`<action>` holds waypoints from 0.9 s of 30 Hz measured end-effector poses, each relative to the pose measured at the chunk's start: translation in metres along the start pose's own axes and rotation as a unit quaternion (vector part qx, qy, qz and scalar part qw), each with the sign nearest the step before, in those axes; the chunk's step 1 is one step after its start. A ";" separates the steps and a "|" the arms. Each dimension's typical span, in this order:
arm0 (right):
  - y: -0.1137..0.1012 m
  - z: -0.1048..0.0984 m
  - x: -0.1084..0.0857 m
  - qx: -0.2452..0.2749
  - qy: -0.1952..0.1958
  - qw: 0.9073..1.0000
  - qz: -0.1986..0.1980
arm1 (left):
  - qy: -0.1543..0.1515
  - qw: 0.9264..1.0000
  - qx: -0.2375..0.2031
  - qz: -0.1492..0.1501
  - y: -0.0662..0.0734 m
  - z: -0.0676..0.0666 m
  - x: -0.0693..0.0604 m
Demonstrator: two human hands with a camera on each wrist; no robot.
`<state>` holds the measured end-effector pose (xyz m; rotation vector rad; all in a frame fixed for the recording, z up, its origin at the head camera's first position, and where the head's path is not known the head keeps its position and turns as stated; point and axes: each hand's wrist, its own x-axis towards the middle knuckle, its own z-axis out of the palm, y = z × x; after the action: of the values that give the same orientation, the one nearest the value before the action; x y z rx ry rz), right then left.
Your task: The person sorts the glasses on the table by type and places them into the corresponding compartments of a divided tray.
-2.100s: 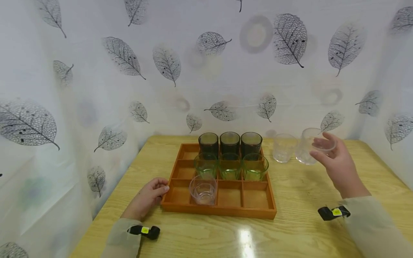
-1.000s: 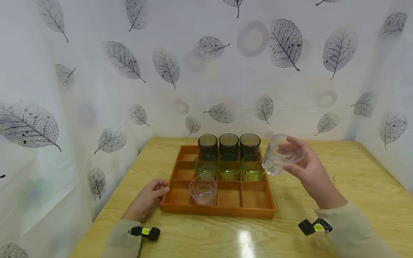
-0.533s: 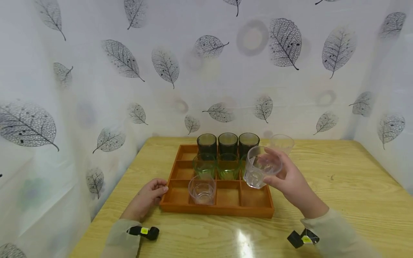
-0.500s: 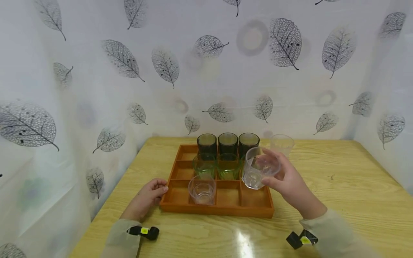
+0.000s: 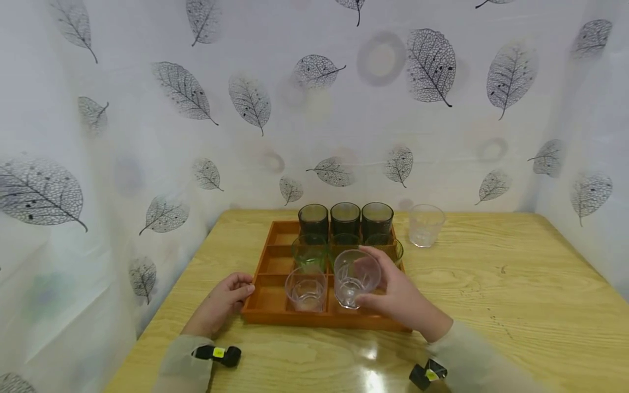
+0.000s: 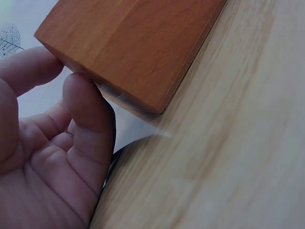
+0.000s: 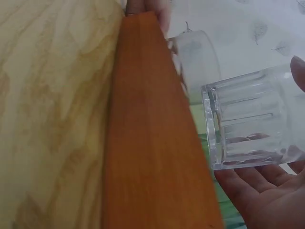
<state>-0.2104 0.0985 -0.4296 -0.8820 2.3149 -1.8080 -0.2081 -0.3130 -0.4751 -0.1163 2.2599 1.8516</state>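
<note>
My right hand [image 5: 400,300] grips a clear glass [image 5: 351,275], thumb on the near side and fingers behind. It hangs slightly tilted over the front row of a wooden compartment tray [image 5: 314,319]. The right wrist view shows this glass's thick base above the tray's front wall [image 7: 152,133]. Another clear glass [image 5: 306,289] stands in the front row, just left of it. Green glasses [image 5: 309,252] fill part of the middle row, partly hidden by my right hand. Dark glasses [image 5: 345,221] stand behind them. My left hand [image 5: 223,300] holds the tray's left edge near its front corner [image 6: 143,90].
One more clear glass [image 5: 425,226] stands on the wooden table [image 5: 491,284], right of the tray near the back. A white curtain [image 5: 314,120] with leaf prints hangs behind and at both sides.
My right hand has carried the clear glass leftward from the table's right side to above the tray's front row, and lower. My left hand stays at the tray's edge.
</note>
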 end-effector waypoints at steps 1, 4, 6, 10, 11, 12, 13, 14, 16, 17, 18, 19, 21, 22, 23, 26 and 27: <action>0.002 0.002 0.001 -0.008 -0.003 1.000 0.010 | 0.000 1.000 0.001 0.000 0.000 0.000 0.000; 0.006 0.008 0.002 -0.013 -0.010 0.999 0.047 | 0.002 1.000 -0.002 -0.001 -0.001 0.001 0.000; 0.009 0.010 0.002 -0.023 -0.009 0.997 0.070 | -0.001 1.000 -0.004 0.000 -0.002 0.001 0.001; 0.013 0.013 0.002 -0.044 -0.004 0.995 0.089 | -0.006 1.000 -0.005 0.001 -0.002 0.000 0.002; 0.014 0.013 0.002 -0.055 -0.003 0.995 0.087 | -0.006 1.000 -0.005 0.002 -0.002 0.000 0.002; 0.014 0.013 0.002 -0.062 -0.003 0.995 0.084 | -0.005 1.000 -0.005 0.002 -0.002 0.000 0.002; 0.015 0.014 0.002 -0.072 -0.002 0.994 0.081 | -0.004 1.000 -0.006 0.001 -0.002 0.000 0.002; 0.015 0.014 0.002 -0.082 -0.003 0.994 0.078 | -0.003 1.000 -0.007 0.001 -0.001 0.000 0.002; 0.016 0.015 0.002 -0.096 -0.004 0.993 0.073 | -0.002 1.000 -0.008 0.000 -0.001 0.000 0.001; 0.016 0.015 0.002 -0.098 -0.005 0.993 0.069 | -0.002 1.000 -0.007 0.001 0.000 0.000 0.001; 0.017 0.015 0.001 -0.098 -0.007 0.993 0.067 | -0.002 1.000 -0.007 0.001 0.000 0.001 0.001; 0.017 0.015 0.001 -0.098 -0.009 0.993 0.065 | -0.002 1.000 -0.006 0.001 0.000 0.001 0.000; 0.018 0.016 0.001 -0.095 -0.012 0.993 0.064 | -0.004 1.000 -0.002 0.002 0.001 0.001 0.000; 0.018 0.016 0.001 -0.095 -0.012 0.993 0.062 | -0.005 1.000 -0.002 0.003 0.001 0.001 -0.001; 0.018 0.016 0.001 -0.096 -0.013 0.993 0.060 | -0.007 1.000 0.000 0.005 0.001 0.001 -0.001; 0.018 0.016 0.001 -0.104 -0.015 0.993 0.053 | -0.009 1.000 0.005 0.007 0.001 0.000 0.000; 0.018 0.015 0.001 -0.106 -0.016 0.993 0.051 | -0.010 1.000 0.007 0.008 0.001 0.000 0.001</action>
<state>-0.2116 0.0873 -0.4504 -0.7920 2.5165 -1.5181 -0.2088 -0.3128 -0.4746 -0.0780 2.2673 1.8360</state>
